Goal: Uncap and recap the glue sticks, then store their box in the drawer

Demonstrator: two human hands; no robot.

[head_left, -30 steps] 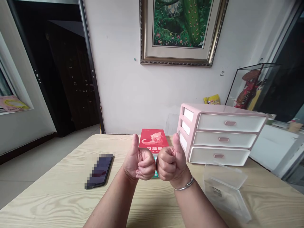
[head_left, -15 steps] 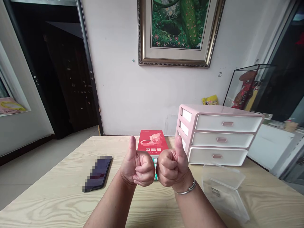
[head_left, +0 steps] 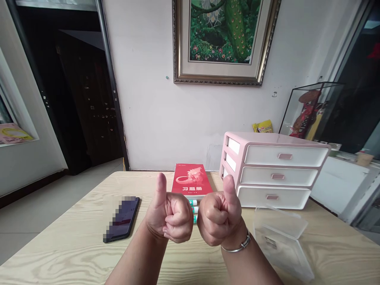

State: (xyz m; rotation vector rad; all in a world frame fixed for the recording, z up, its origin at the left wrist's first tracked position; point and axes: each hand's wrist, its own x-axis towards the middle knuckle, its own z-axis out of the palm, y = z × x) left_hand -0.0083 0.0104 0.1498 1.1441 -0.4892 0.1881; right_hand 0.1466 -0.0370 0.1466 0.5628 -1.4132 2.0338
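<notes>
Both hands are raised over the table as fists with the thumbs pointing up. My left hand (head_left: pixel 172 215) is closed, and nothing shows in its curled fingers. Close beside it, with a narrow gap between, my right hand (head_left: pixel 219 217) is closed the same way; a silver bangle (head_left: pixel 239 246) circles that wrist. Behind the fists lies a thick red book (head_left: pixel 192 180) with white lettering. Several small green-and-white sticks (head_left: pixel 194 209) show in the gap between my hands, partly hidden by them.
A dark phone (head_left: pixel 126 221) lies on the wooden table (head_left: pixel 74 245) at left. On the right stand a pink-and-white three-drawer box (head_left: pixel 277 176) and an open clear plastic case (head_left: pixel 282 245). A framed peacock picture (head_left: pixel 219 77) hangs on the wall behind.
Both fists have come slightly lower and nearer to me, and the gap between them is a little wider. The thumbs stay up.
</notes>
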